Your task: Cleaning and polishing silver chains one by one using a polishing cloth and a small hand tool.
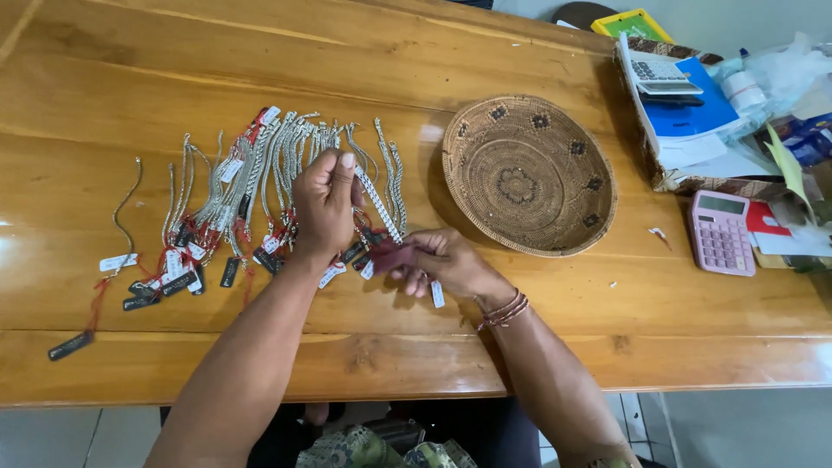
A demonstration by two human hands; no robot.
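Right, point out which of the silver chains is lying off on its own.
The thin silver chain at the far left of the wooden table: it lies apart, clear of the packed row of chains beside the left hand.

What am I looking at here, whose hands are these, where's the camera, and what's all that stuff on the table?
There is no machine: these are one person's two bare hands, filmed by a camera worn on their head and looking down, so the arms reach in from the bottom edge.

The surface is a wooden table. The left hand pinches the upper end of a silver chain, and the right hand holds its lower end together with a small dark red piece; I cannot tell what that piece is.

Behind the hands lies a row of silver chains, each with small tags on red strings. One chain lies apart at the far left.

To the right sit an empty woven basket, a pink calculator, and a pile of papers and a blue book with a second calculator on top.
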